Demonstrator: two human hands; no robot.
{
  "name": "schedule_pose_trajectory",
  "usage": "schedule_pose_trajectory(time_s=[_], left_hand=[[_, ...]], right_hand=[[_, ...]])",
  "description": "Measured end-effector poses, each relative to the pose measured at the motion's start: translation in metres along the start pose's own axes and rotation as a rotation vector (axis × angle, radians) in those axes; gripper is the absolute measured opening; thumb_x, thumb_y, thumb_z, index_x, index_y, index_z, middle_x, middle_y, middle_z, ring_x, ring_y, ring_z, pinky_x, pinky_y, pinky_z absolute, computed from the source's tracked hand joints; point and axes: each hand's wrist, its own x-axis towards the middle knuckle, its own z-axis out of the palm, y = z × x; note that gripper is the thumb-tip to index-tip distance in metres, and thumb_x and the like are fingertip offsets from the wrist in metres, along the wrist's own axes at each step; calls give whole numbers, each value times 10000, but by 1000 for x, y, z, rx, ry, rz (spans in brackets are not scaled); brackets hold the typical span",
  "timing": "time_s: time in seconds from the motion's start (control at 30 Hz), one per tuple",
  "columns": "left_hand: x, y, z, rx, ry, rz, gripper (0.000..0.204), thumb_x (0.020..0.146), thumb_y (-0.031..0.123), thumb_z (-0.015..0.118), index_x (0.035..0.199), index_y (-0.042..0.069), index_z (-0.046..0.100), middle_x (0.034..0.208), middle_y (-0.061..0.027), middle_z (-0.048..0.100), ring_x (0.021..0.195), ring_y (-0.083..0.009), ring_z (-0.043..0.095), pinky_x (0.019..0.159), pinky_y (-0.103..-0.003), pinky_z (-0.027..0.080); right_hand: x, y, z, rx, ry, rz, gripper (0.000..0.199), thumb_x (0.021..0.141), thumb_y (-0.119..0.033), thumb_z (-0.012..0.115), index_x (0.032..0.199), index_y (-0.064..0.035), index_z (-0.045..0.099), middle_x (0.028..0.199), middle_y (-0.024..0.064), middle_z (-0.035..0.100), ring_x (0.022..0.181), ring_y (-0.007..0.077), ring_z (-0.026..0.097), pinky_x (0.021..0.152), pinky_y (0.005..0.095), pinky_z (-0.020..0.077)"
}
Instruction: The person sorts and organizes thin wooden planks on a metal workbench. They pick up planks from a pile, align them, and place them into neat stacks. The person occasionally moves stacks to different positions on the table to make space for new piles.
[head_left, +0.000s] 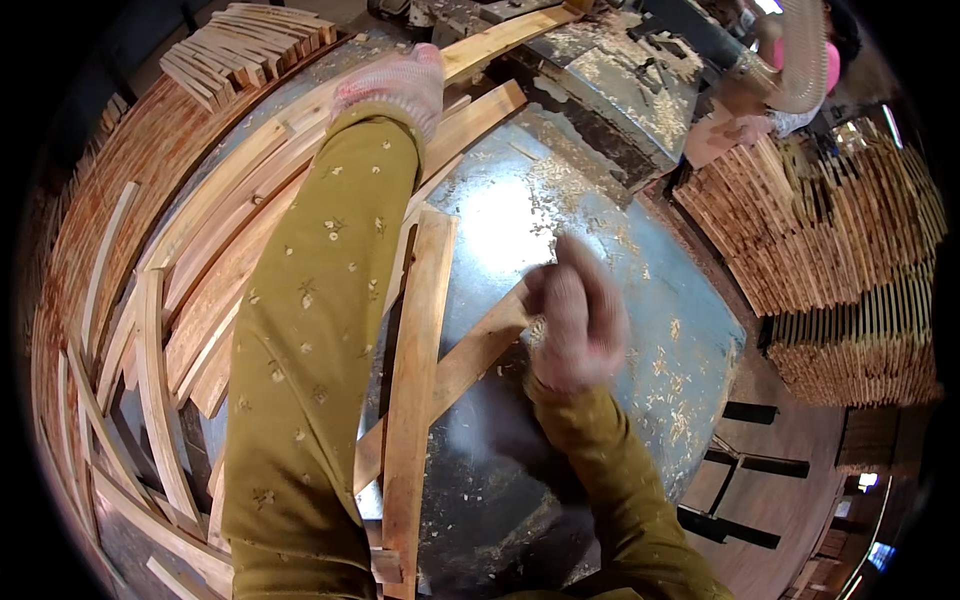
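Observation:
My left arm, in a mustard sleeve with small flowers, reaches far forward. Its gloved hand, my left hand [400, 88], is closed over a long wooden strip [510, 38] that runs right along the machine; the fingertips are hidden. My right hand [578, 325], also gloved, is smeared by motion above the metal tabletop. It is beside the end of a wooden strip [482, 345], and whether it grips that end cannot be made out. A wider wooden strip [420, 370] lies across this one, between my forearms.
Many loose wooden strips [215, 250] lie at the left, with a stacked pile [245, 50] behind. Shavings dot the metal table [640, 300]. A machine [620, 90] stands ahead. Wood stacks [800, 230], a ribbed hose [803, 55] and another person [832, 70] are at right.

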Motion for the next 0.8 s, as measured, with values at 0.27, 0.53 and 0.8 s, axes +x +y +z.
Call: schedule_pose_trajectory(time_s=[0.27,0.53,0.8], left_hand=[[12,-3,-24,87,0,-21,714,894,181,612,1524,236,280,1336,-218,522,1170,-391,562,929,-457,485],[-31,-22,-21,74,-7,-90,719,890,187,620,1524,231,283,1341,-215,519,1174,-389,560,927,-455,486],[-93,-43,-42,91,-62,-201,724,885,193,627,1523,226,287,1346,-213,516,1177,-388,558,925,-453,486]], right_hand=[[161,96,143,58,-282,256,320,1008,-241,451,1114,3,630,1089,178,654,948,281,636,865,353,520],[171,130,177,-260,-316,209,330,995,-256,474,1147,8,599,1115,192,632,966,303,624,879,376,508],[171,119,175,-312,-335,196,354,982,-271,496,1179,14,568,1142,206,610,985,325,611,894,399,496]])
